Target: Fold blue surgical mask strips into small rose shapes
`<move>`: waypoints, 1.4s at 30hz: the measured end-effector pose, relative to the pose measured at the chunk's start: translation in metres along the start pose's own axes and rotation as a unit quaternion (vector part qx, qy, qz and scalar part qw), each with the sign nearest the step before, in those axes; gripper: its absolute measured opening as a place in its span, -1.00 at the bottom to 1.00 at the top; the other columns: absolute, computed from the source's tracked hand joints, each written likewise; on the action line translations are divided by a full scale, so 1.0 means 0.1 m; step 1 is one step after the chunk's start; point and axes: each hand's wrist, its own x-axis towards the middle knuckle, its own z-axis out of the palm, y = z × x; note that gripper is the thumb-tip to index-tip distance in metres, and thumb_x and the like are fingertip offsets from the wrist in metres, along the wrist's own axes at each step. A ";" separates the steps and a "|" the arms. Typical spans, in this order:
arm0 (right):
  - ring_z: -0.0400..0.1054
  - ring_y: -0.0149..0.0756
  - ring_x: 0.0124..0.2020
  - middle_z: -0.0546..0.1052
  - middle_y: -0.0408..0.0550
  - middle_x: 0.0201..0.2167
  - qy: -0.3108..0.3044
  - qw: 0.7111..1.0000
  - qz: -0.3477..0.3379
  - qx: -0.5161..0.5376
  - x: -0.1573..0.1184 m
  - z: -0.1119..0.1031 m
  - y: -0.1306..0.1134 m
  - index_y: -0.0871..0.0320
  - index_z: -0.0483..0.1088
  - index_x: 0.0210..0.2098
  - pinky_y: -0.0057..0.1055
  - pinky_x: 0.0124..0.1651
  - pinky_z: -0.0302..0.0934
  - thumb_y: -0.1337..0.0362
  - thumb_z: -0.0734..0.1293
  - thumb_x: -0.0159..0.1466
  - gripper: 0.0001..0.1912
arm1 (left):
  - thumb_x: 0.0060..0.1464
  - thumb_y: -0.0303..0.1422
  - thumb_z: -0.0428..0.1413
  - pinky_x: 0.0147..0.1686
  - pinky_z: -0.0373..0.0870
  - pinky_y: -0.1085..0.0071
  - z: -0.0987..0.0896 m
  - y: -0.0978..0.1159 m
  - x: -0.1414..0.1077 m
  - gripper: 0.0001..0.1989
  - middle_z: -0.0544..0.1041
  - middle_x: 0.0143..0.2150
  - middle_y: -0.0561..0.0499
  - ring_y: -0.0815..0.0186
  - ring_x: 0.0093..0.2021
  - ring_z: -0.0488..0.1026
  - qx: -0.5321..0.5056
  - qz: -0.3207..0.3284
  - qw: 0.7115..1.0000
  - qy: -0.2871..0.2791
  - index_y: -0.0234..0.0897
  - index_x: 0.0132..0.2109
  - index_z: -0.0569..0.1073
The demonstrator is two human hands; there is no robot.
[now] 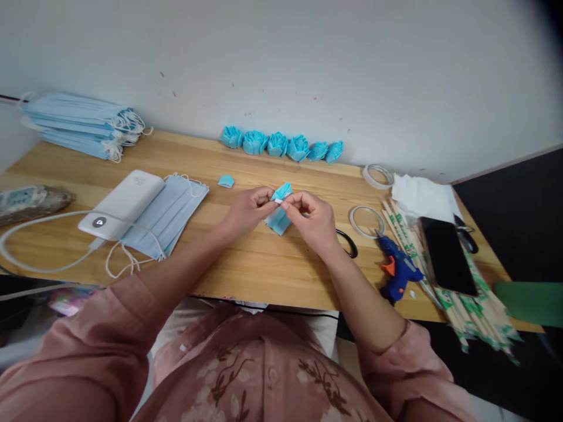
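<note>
Between my two hands, above the middle of the wooden table, is a small folded blue piece [282, 190] with a white strip at its lower edge. My left hand [249, 212] pinches it from the left, thumb and fingers pressed together. From the right, my right hand [311, 218] pinches the white strip side. Just below the fingertips lies another blue pleated piece [279, 221], partly hidden by the hands. A small blue cut piece [226, 181] rests on the table to the left of my left hand.
Blue rosettes [277, 144] line the wall edge. Masks [83, 123] and a white power bank [123, 202] are at left. At right are tape rolls [378, 176], a blue glue gun [400, 269], a phone [447, 255], wrapped sticks and black scissor handles [348, 243].
</note>
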 end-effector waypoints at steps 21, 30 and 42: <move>0.18 -0.45 -0.56 0.38 -0.24 -0.61 0.026 0.999 0.026 -0.031 0.01 0.03 0.02 0.09 0.42 -0.45 -0.43 -0.45 0.05 0.21 0.37 0.19 -0.88 | 0.08 -0.18 0.16 -0.47 0.07 0.47 0.02 -0.01 0.00 -0.73 0.21 -0.51 0.14 0.45 -0.49 0.13 -0.011 0.006 1.000 -0.005 -0.26 -0.42 0.32; 0.17 -0.45 -0.56 0.37 -0.25 -0.60 0.032 0.999 0.022 -0.036 0.00 0.04 -0.02 0.09 0.41 -0.45 -0.43 -0.44 0.06 0.22 0.36 0.20 -0.88 | 0.12 -0.20 0.15 -0.48 0.09 0.47 0.03 0.06 -0.03 -0.72 0.24 -0.54 0.15 0.45 -0.51 0.16 -0.013 0.003 1.000 -0.008 -0.24 -0.43 0.30; 0.19 -0.44 -0.57 0.39 -0.25 -0.60 0.048 0.997 0.012 -0.055 0.00 0.04 -0.02 0.09 0.41 -0.45 -0.42 -0.44 0.07 0.21 0.37 0.21 -0.87 | 0.14 -0.17 0.16 -0.44 0.22 0.47 0.03 0.12 -0.06 -0.74 0.31 -0.52 0.14 0.43 -0.48 0.26 -0.026 0.009 0.999 -0.039 -0.25 -0.35 0.34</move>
